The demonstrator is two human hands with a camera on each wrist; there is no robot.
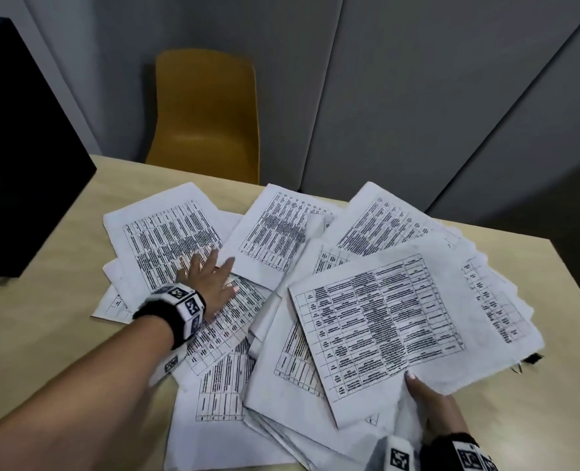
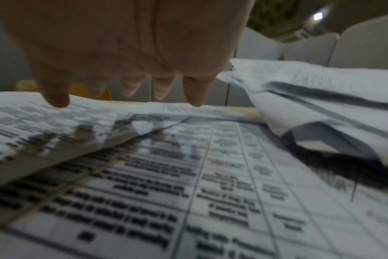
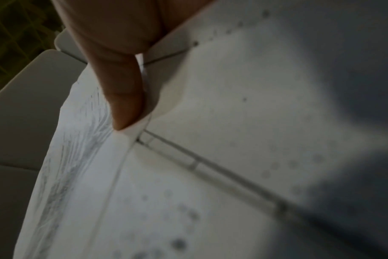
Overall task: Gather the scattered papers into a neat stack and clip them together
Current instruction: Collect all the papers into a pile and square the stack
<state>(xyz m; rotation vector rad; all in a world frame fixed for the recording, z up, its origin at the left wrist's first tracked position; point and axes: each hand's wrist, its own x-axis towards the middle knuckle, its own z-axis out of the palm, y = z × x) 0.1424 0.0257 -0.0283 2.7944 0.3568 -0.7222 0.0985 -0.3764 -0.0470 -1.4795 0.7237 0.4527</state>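
- The papers [image 1: 281, 253] lie fanned and overlapping across the middle of the tabletop [image 1: 43, 328], printed tables face up, a few corners lifted.
- One sheet [image 1: 377, 321] sits on top at the right side of the pile, tilted, its near edge raised off the sheets below.
- The right hand [image 1: 438, 413] holds that sheet at its near edge: the thumb lies on top of the paper, the other fingers are hidden under it. In the right wrist view a finger [image 3: 124, 98] presses along a curled paper edge [image 3: 133, 136].
- The left hand [image 1: 210, 280] rests on the left part of the pile, palm down, fingers straight and spread, gripping nothing. In the left wrist view its fingertips [image 2: 195, 99] are just above or touching a sheet [image 2: 188, 184]; which one cannot be told through the blur.
- A small black clip [image 1: 533, 358] peeks out from under the papers at the right edge of the pile.
- Both wrists wear black bands with white marker blocks [image 1: 183, 300].
- A yellow chair [image 1: 210, 113] stands behind the tabletop, against grey panels [image 1: 400, 79].
- A black box [image 1: 16, 158] sits at the far left.
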